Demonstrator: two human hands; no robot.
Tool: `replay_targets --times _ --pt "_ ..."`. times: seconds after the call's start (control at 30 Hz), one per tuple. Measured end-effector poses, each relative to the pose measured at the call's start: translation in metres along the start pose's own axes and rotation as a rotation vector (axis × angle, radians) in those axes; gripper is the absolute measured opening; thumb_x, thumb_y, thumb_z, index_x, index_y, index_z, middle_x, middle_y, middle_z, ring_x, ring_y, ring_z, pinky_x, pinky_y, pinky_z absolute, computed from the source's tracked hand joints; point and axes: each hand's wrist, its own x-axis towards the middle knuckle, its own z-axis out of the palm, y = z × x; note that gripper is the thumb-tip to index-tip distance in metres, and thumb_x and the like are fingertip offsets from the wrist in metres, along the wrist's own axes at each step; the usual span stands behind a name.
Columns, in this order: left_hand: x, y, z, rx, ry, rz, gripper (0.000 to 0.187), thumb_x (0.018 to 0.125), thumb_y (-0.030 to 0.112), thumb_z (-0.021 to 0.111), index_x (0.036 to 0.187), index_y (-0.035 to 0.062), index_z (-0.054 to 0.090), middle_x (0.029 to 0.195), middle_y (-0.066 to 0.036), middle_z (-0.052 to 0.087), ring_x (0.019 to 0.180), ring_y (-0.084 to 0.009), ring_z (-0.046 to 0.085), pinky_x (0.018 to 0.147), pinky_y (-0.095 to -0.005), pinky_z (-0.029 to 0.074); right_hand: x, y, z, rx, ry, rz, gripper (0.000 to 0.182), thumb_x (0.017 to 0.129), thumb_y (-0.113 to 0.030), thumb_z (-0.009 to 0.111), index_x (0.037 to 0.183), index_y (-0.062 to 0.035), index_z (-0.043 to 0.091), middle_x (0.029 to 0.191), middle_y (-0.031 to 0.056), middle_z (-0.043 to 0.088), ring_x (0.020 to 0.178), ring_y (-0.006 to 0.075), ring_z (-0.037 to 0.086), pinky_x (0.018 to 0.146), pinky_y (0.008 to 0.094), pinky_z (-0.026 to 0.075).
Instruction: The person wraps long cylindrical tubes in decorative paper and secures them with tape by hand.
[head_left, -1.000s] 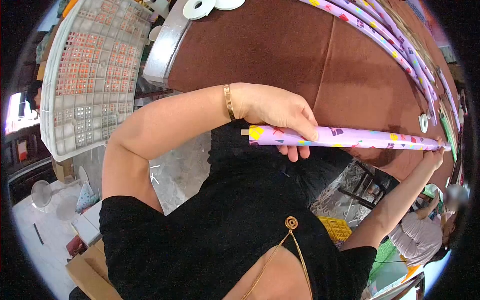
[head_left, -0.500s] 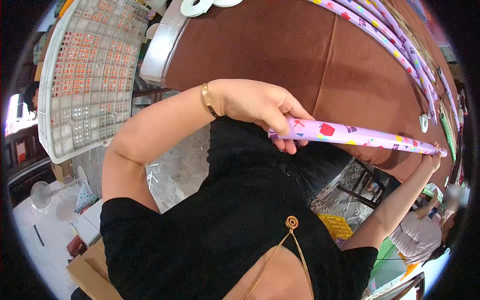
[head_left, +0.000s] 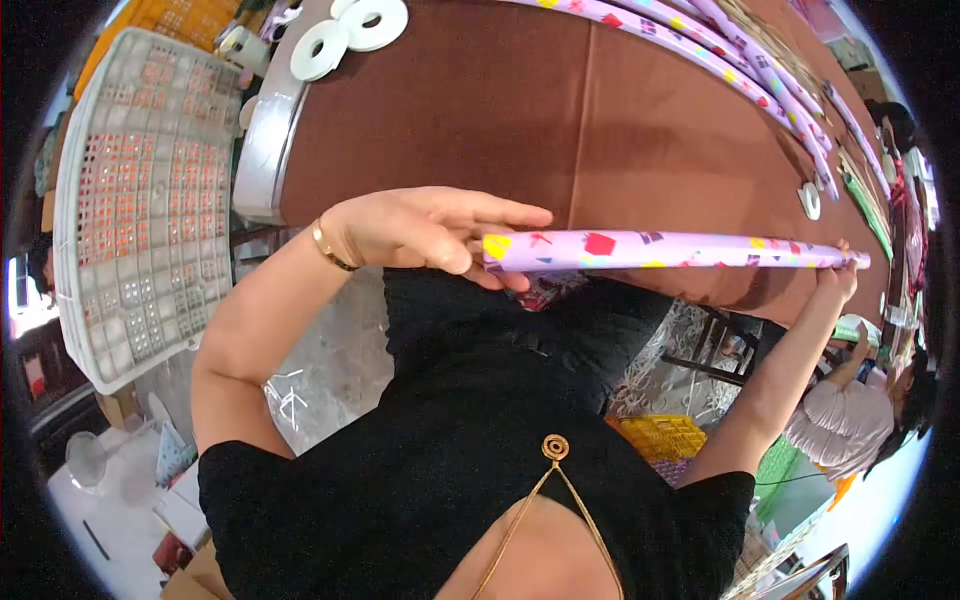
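A long purple roll of patterned paper (head_left: 640,249) stretches almost level across the front of my body. My right hand (head_left: 838,279) is closed around its far right end. At the roll's left end, my left hand (head_left: 420,232) has its fingers spread, with the thumb close to the roll's end and some fingertips partly hidden behind it. Beyond the roll lies the brown-covered table (head_left: 430,110), where several similar purple rolls (head_left: 700,52) rest at the upper right.
White tape rolls (head_left: 371,22) sit at the table's upper left corner; another ring (head_left: 810,201) lies to the right. A white plastic crate (head_left: 155,190) stands at left. A yellow crate (head_left: 662,437) is below the table. Another person (head_left: 840,420) is at lower right.
My left hand has loosened from the roll's left end, its fingers now spread, and has moved left. The held roll has shifted left and lies more level.
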Motion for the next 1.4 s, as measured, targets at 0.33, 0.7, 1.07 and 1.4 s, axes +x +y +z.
replay_targets --times 0.33,0.7,1.07,1.4 --pt "-0.002 0.020 -0.004 0.333 0.438 -0.114 0.042 0.090 0.011 0.069 0.128 -0.0012 0.056 0.110 -0.009 0.067 0.092 -0.0131 0.066 0.081 -0.0259 0.056 -0.078 0.040 0.050 -0.031 0.078 -0.119 0.045 0.105 -0.036 0.034 0.114 0.0035 0.054 0.104 0.0188 0.065 0.098 0.0341 0.064 0.095 0.0557 0.049" --pt "-0.008 0.081 -0.051 1.904 0.936 0.222 0.035 0.075 -0.002 0.069 0.109 0.0027 0.062 0.105 -0.018 0.066 0.096 -0.0355 0.063 0.085 -0.0405 0.050 -0.137 0.080 0.130 -0.058 -0.166 0.407 0.025 0.100 -0.026 0.055 0.110 -0.0036 0.056 0.115 0.0154 0.059 0.109 0.0328 0.057 0.098 0.0529 0.049" --pt "-0.047 0.112 -0.085 2.266 1.058 0.148 0.026 0.077 0.004 0.065 0.103 0.0065 0.061 0.090 -0.018 0.062 0.088 -0.0386 0.058 0.083 -0.0482 0.043 -0.189 0.108 0.216 -0.248 -0.227 0.522 0.031 0.103 -0.023 0.051 0.118 0.0034 0.051 0.120 0.0243 0.059 0.108 0.0417 0.063 0.091 0.0530 0.056" --pt "0.039 0.116 -0.083 2.437 0.977 0.288 0.029 0.076 0.005 0.069 0.105 0.0067 0.063 0.104 -0.012 0.063 0.102 -0.0333 0.057 0.092 -0.0458 0.042 -0.129 0.131 0.243 -0.203 -0.092 0.349 0.032 0.102 -0.013 0.048 0.125 0.0080 0.048 0.129 0.0287 0.054 0.114 0.0400 0.061 0.092 0.0479 0.057"
